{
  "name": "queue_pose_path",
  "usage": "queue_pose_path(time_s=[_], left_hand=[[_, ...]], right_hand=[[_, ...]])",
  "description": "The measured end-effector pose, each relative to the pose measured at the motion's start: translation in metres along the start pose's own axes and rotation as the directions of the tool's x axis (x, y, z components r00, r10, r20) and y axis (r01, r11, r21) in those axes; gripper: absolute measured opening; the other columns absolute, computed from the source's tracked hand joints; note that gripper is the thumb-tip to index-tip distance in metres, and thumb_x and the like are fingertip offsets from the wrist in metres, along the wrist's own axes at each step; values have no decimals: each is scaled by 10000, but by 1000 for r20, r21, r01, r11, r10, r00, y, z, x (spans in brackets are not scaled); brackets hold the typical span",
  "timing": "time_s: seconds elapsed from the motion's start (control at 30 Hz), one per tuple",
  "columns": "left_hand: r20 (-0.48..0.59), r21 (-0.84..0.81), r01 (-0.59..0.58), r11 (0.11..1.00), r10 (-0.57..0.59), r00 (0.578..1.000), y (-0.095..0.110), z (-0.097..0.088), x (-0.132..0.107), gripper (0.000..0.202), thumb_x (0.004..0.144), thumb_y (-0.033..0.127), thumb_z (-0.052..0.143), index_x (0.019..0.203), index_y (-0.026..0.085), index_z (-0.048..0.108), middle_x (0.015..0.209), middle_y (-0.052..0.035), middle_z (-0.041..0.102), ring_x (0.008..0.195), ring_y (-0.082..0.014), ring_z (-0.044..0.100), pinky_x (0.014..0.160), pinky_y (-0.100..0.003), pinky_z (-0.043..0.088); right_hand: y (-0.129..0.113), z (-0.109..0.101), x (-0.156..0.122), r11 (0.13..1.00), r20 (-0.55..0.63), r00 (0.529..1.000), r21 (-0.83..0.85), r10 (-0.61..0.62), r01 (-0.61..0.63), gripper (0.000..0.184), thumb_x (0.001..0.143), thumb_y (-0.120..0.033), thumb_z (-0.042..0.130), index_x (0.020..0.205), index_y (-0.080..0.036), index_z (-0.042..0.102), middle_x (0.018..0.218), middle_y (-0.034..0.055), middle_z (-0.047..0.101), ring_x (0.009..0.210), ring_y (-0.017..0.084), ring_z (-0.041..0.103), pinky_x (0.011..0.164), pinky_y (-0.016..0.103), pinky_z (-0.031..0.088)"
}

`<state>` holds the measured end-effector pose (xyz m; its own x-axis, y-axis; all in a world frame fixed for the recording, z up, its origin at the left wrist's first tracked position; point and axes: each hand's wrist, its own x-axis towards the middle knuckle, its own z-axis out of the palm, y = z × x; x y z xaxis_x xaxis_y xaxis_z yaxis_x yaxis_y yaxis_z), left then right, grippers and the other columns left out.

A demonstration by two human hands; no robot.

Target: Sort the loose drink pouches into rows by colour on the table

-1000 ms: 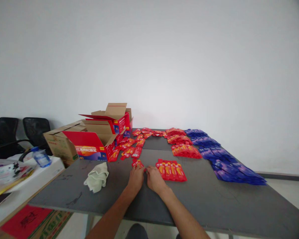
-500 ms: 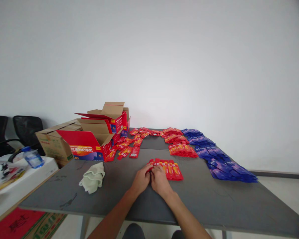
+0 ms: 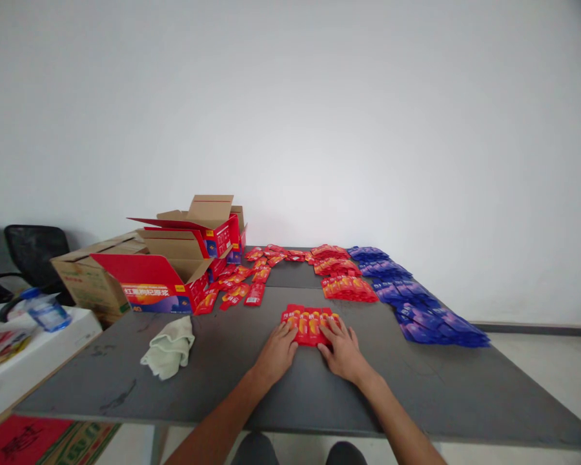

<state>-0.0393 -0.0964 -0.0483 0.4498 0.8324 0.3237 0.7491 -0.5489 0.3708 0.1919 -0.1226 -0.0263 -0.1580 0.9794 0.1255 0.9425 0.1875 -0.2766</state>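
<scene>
A short row of overlapping red sachets (image 3: 308,328) with orange fruit pictures lies flat on the dark grey table (image 3: 232,394) in front of me. My left hand (image 3: 277,352) rests at the row's left end, its fingers stretched out over the outermost sachet. At the opposite end my right hand (image 3: 343,352) lies with spread fingers on the last sachets, thumb along their lower edge. Both palms face down, with the row between them. Behind it to the right, neat stacks of red sachets (image 3: 349,289) stand alongside stacks of blue-purple sachets (image 3: 436,323).
Loose red sachets (image 3: 235,296) are scattered left of centre. An open red carton (image 3: 159,290) stands at the left with more open cartons behind. A pale cloth (image 3: 170,347) lies near the left edge. Beyond it, a water bottle (image 3: 46,311) tilts on a white surface.
My hands were close together at the row's left end. Now they are apart, the right one having moved to the right end, and their fingers are stretched out. The view has shifted slightly.
</scene>
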Motion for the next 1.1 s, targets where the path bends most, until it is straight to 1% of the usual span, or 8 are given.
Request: queue_pose_path(time_s=[0.13, 0.3, 0.43, 0.5, 0.73, 0.83, 0.97, 1.1], left_hand=[[-72, 25, -35, 999, 37, 997, 2, 8, 2, 423, 930, 193, 417, 1317, 179, 589, 1395, -121, 567, 1340, -248, 476, 1143, -471, 374], [-88, 16, -61, 998, 62, 994, 8, 7, 3, 430, 914, 141, 405, 1295, 173, 601, 1353, -119, 600, 1330, -239, 486, 1141, -469, 382], [-94, -37, -54, 998, 50, 994, 11, -5, 4, 408, 940, 238, 416, 1303, 187, 593, 1365, -106, 590, 1315, -233, 493, 1135, -452, 385], [-104, -55, -43, 998, 37, 994, 8, -12, 6, 410, 953, 279, 401, 1315, 208, 581, 1376, -93, 579, 1306, -222, 494, 1141, -439, 374], [-152, 79, 206, 975, -192, 970, -40, -30, 32, 398, 919, 243, 423, 1272, 163, 588, 1399, -141, 542, 1335, -255, 453, 1159, -450, 300], [-212, 168, 317, 934, -279, 936, -65, -35, 46, 386, 896, 232, 458, 1248, 152, 593, 1395, -157, 540, 1347, -286, 436, 1143, -473, 297], [-275, 254, 449, 857, -381, 883, -90, -38, 61, 423, 885, 265, 499, 1273, 116, 579, 1399, -197, 523, 1357, -325, 415, 1132, -473, 292], [-246, 239, 523, 818, -470, 848, -102, -38, 69, 362, 889, 281, 505, 1192, 124, 626, 1263, -192, 609, 1237, -304, 521, 1063, -443, 372]], right_hand=[[7, 6, -2, 1000, 33, 999, 17, -4, 3, 553, 962, -420, 407, 1490, -253, 398, 1590, 66, 270, 1469, 324, 153, 1146, 506, 212], [4, 4, 1, 1000, 57, 998, 6, 17, -17, 581, 940, -428, 454, 1490, -251, 397, 1582, 80, 283, 1463, 334, 163, 1155, 511, 172], [-13, -7, 10, 999, 41, 999, 50, -12, 10, 714, 869, -524, 573, 1502, -265, 367, 1577, 89, 292, 1460, 362, 147, 1152, 545, 145], [-30, -12, 18, 994, 6, 998, 88, -68, 67, 690, 877, -547, 562, 1485, -268, 395, 1562, 85, 322, 1455, 358, 169, 1155, 544, 150], [-100, -1, 70, 976, -82, 980, 109, -181, 189, 425, 948, -269, 440, 1349, -176, 547, 1439, 131, 484, 1377, 278, 357, 1127, 448, 280], [-122, 11, 93, 981, -75, 982, 74, -171, 177, 425, 910, -176, 446, 1318, -156, 560, 1410, 139, 509, 1377, 293, 352, 1104, 456, 309], [-139, 21, 112, 986, -92, 983, 45, -156, 161, 417, 857, -143, 485, 1260, -138, 589, 1351, 152, 549, 1367, 332, 347, 1085, 474, 322], [-142, 28, 116, 983, -114, 979, 50, -167, 174, 396, 875, -183, 484, 1254, -169, 596, 1364, 132, 544, 1350, 347, 356, 1072, 503, 324]])
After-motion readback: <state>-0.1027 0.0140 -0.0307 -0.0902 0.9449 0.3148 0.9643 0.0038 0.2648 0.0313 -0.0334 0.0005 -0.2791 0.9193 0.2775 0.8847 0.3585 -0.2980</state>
